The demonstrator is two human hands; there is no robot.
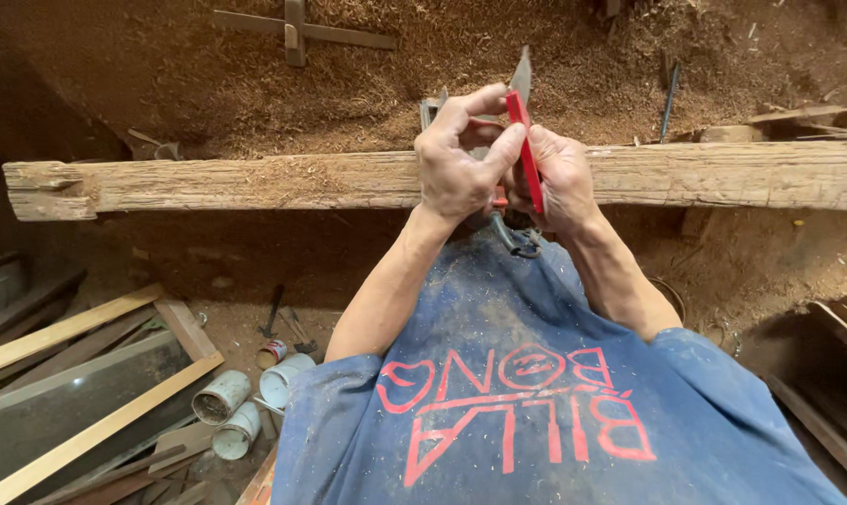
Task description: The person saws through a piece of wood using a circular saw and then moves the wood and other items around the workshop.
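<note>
Head view. The left hand (456, 154) and right hand (559, 178) are both closed around a red-handled tool (526, 154) held above a rough wooden beam (255, 182). The beam's sawdust-covered top suggests work under way; remaining extent cannot be told.

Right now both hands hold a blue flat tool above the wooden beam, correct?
Not quite: the flat tool is red, not blue. The head view shows the left hand and right hand both gripping it above the wooden beam.
</note>
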